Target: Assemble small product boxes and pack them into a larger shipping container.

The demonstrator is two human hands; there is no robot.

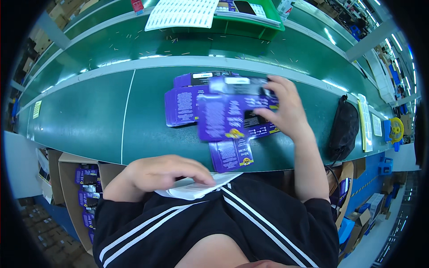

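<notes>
In my right hand (286, 107) is a flat purple carton (219, 118), pinched at its right side between thumb and fingers. The carton is smeared by motion and hovers over other purple cartons. Beneath and behind it lies a pile of flattened purple cartons (181, 107) on the green table. One more purple carton (230, 156) lies by the table's near edge. My left hand (165, 174) is closed on a small stack of white sheets (192, 190), held against my body at that edge. Its fingertips press on top of the stack.
A green bin (263, 31) with a phone (243, 7) and papers stands at the far side, beside a white label sheet (181, 13). A black pouch (344, 129) and a small yellow fan (395, 129) are at right. Open boxes with purple cartons (89, 196) stand below the table.
</notes>
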